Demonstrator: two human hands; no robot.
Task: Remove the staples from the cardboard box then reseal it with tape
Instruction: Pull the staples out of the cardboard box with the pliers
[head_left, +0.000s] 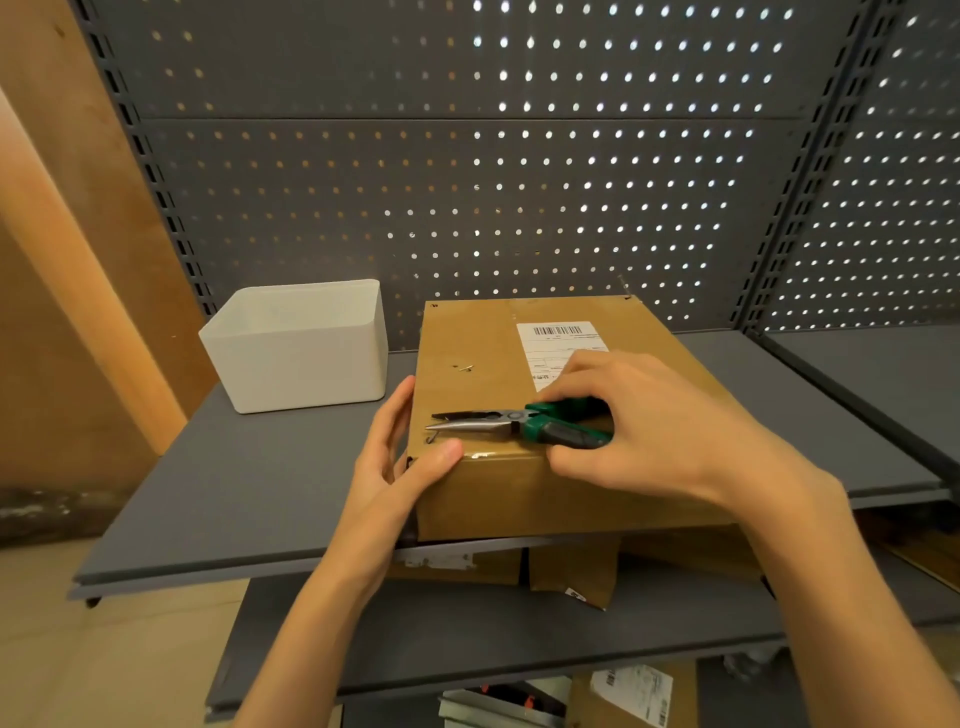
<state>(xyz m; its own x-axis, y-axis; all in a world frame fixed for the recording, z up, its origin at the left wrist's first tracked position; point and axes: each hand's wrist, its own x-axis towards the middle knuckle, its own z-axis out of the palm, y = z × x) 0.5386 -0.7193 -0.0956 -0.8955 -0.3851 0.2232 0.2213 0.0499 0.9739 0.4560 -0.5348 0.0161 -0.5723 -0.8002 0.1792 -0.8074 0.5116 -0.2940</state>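
Observation:
A brown cardboard box (483, 338) with a white shipping label (558, 338) lies on a grey shelf (260, 488). My left hand (402, 457) grips the box's near left corner, thumb on the top face. My right hand (639, 426) holds green-handled needle-nose pliers (498, 423) flat on the box top, jaws slightly apart and pointing left. A bent staple (434, 440) sticks up from the top by the jaw tips, just above my left thumb. A loose staple (465, 368) lies farther back on the top.
A white plastic bin (296, 348) stands on the shelf left of the box. A grey pegboard wall (467, 182) rises behind. Lower shelves hold more cardboard boxes (571, 571). A wooden panel (62, 260) stands at the left.

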